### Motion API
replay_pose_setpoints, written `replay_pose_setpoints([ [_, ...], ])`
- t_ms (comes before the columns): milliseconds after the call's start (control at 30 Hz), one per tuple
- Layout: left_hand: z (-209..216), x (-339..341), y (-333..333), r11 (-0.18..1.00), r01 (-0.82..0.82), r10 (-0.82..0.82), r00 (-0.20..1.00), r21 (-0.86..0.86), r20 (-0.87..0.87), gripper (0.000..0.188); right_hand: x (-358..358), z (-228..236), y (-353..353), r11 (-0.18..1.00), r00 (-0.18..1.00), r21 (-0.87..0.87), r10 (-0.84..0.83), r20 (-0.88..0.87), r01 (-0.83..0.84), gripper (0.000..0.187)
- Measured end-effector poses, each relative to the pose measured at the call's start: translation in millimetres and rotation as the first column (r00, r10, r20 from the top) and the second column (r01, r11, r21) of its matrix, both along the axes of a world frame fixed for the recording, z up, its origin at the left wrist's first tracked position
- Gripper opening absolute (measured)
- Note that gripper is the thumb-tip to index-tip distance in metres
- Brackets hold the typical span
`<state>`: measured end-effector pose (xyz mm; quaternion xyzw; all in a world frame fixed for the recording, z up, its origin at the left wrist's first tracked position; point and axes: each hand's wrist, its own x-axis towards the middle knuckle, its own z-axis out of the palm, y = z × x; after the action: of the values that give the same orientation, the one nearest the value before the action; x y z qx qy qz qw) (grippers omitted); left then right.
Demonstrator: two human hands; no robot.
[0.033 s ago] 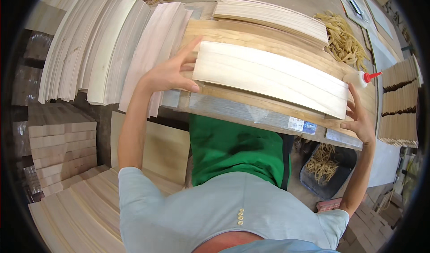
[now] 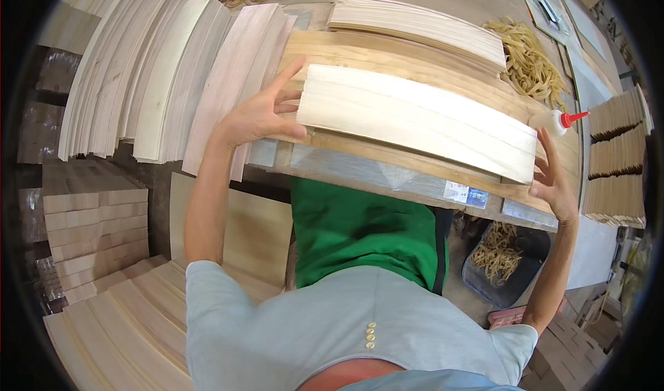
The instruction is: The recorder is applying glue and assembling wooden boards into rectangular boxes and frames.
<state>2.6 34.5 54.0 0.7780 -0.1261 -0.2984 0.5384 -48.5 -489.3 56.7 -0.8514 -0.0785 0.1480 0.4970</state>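
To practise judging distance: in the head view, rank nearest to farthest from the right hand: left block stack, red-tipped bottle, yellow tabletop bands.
1. Red-tipped bottle: just beyond the right hand.
2. Yellow tabletop bands: upper right.
3. Left block stack: far left.

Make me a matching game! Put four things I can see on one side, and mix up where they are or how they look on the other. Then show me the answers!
Things:
1. left hand
2. right hand
3. bottle
4. tub

Places and looks:
A. has a red tip
B. at the right end of the pale wood
C. dark, with tan strips inside
D. at the left end of the pale wood

Right pairs: 1-D, 2-B, 3-A, 4-C
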Motion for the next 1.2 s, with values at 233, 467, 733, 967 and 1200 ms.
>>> replay_pose_setpoints([
  [233, -37.8, -5.0, -15.9, 0.915, -0.36, 0.32, 0.922, -0.183, -0.218, 0.068, 3.3, -50.7, -0.5, 0.9, 0.888, 0.143, -0.361, -0.284, 0.411, 0.068],
  [467, -43.5, -13.3, -22.9, 0.841, -0.477, 0.404, 0.867, -0.256, -0.291, 0.064, -2.8, -41.6, 26.0, 0.819, 0.85, 0.283, -0.398, -0.346, 0.499, 0.066],
  [733, -50.3, -40.5, -30.1, 0.802, -0.519, 0.461, 0.853, -0.296, -0.246, 0.063, -22.7, -53.6, 24.8, 0.781, 0.808, 0.256, -0.478, -0.344, 0.57, 0.065],
  [967, -52.2, -76.8, -30.1, 0.755, -0.563, 0.446, 0.817, -0.335, -0.366, 0.062, -61.1, -48.0, 22.4, 0.732, 0.797, 0.349, -0.44, -0.413, 0.585, 0.068],
  [1200, -29.5, -35.5, -22.2, 0.738, -0.483, 0.421, 0.875, -0.471, -0.237, 0.078, -24.7, -37.4, 11.0, 0.748, 0.905, 0.519, -0.279, -0.321, 0.414, 0.082],
])
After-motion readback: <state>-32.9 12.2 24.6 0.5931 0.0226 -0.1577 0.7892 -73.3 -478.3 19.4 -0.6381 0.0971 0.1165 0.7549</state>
